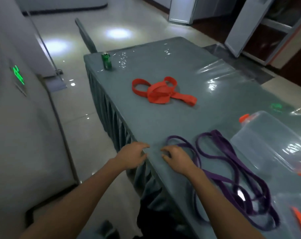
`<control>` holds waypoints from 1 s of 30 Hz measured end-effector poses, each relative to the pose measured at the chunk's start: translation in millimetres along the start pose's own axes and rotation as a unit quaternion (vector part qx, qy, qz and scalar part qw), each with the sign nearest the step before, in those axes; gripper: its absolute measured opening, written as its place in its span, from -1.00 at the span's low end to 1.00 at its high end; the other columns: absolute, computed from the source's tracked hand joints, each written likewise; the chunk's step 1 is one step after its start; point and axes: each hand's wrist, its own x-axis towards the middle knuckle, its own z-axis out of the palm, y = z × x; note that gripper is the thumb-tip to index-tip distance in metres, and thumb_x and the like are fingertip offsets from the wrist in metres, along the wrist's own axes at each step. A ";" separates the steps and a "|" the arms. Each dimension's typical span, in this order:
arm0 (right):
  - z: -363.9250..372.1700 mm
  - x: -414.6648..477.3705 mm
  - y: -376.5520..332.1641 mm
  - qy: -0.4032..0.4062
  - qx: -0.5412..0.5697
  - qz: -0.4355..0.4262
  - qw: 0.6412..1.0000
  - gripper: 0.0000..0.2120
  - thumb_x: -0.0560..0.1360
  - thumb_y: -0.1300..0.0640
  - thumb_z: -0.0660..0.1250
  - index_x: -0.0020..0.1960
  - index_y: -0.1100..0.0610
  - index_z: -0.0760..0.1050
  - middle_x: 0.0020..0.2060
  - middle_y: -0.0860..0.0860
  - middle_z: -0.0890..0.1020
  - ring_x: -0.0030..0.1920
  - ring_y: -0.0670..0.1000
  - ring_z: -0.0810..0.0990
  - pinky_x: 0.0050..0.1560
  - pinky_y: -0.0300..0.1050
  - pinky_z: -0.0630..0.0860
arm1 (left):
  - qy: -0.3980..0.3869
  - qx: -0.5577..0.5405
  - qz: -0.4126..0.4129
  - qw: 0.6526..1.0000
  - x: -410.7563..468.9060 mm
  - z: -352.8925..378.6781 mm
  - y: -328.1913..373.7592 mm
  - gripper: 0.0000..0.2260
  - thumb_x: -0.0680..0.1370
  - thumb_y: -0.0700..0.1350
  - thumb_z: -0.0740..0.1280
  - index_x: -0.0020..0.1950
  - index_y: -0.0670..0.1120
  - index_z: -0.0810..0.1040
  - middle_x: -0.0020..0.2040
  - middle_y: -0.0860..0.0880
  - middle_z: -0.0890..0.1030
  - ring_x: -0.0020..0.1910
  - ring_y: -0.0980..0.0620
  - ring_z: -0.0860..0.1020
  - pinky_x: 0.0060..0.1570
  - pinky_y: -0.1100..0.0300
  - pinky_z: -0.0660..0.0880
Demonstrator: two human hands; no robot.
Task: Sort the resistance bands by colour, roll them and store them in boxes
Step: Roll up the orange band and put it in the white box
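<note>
L hand (131, 156): at the near-left edge of the grey-blue cloth-draped counter (146, 121). Fingers bent, tips resting on the edge, nothing seen in its grasp.
R hand (177, 158): just beside the L hand, a small gap between them. Palm down on the counter top, fingers curled w/ tips on the surface. Can't tell if they pinch anything.
Purple bands (215, 175): long thin purple rubber resistance bands, loose tangle of loops on the counter. One loop curves just past the R fingertips, strands run along the R wrist and forearm, and the rest spreads to the right of and behind the R hand. Not rolled, not boxed.
Red bands (161, 94): flat wide red rubber resistance bands in a loose heap, well ahead of both hands, approx. mid-counter. Apart from the purple ones.
Box (270, 140): clear plastic storage box w/ an orange latch (243, 118), ahead and right of the R hand, just beyond the purple loops.
Can (106, 61): green metal drink can, upright at the far-left counter corner, well ahead of the L hand.
Cover: clear glossy plastic sheet over the cloth, wrinkled on the far right.
Floor (77, 118): pale shiny tiles, left of the L hand.
</note>
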 end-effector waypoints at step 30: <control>-107.6 316.8 112.2 0.076 0.017 0.123 0.989 -0.47 0.54 0.14 0.35 0.50 0.08 0.38 0.46 0.06 0.45 0.47 0.09 0.38 0.49 -0.01 0.25 | -0.004 0.130 0.000 0.992 408.5 -111.3 -104.7 -0.12 0.43 0.22 0.44 0.62 -0.03 0.12 0.61 -0.04 0.20 0.62 -0.07 0.06 0.55 -0.16 0.03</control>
